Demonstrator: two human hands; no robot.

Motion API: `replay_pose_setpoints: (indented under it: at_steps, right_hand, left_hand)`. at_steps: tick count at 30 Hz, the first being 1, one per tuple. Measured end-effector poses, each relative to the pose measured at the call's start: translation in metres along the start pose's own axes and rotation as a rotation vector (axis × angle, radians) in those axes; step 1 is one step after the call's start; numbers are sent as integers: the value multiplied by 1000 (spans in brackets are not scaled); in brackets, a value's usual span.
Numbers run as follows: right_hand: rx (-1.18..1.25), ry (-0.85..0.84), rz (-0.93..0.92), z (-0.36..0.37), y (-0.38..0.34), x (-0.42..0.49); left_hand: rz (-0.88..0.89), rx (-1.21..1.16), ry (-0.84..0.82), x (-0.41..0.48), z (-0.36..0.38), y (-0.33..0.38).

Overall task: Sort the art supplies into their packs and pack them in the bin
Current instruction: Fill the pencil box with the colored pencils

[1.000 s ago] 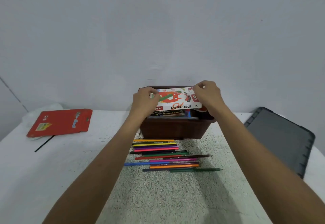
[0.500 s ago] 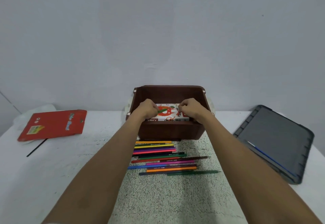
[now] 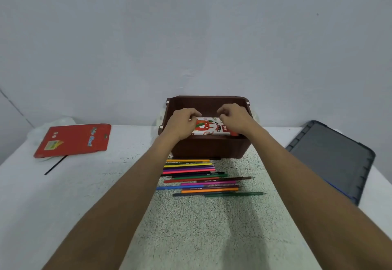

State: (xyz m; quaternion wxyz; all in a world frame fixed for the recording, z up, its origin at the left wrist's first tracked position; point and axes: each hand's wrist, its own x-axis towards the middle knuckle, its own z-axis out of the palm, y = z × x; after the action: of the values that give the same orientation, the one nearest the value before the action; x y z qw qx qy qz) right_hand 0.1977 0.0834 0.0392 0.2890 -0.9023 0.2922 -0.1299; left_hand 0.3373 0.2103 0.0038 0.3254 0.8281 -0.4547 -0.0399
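Note:
A white and red oil pastels box (image 3: 209, 127) lies flat inside the brown bin (image 3: 207, 147) at the far middle of the table. My left hand (image 3: 182, 122) rests on the box's left end and my right hand (image 3: 235, 117) on its right end, both with fingers curled over it inside the bin. Several loose coloured pencils (image 3: 199, 176) lie in a row on the speckled mat just in front of the bin. A flat red pencil pack (image 3: 74, 140) lies at the far left of the table.
The bin's dark grey lid (image 3: 331, 157) lies on the right side of the table. A thin black stick (image 3: 55, 165) pokes out below the red pack, with crumpled clear plastic (image 3: 61, 121) behind it. A grey wall stands just behind the bin.
Both hands have lowered the oil pastels box from above the bin's rim down into the bin. The box is now turned flat on top of the contents.

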Motion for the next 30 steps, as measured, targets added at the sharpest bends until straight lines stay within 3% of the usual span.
replay_pose_setpoints:
  at_steps: [10,19,25,30]
  right_hand:
    - [104,52,-218,23,-72,-22]
    - [236,-190,-323,120,-169,-7]
    - [333,-342,-197,192,-216,19]
    - [303,-414,-106,247,-230,39]
  left_hand:
    - [-93,-265,339,-64,-54,-54]
    - [-417,-241,641,-140,-120,-170]
    - [-657,-125,593,-169,-159,-242]
    - [-701,-5,571,-172,-177,-279]
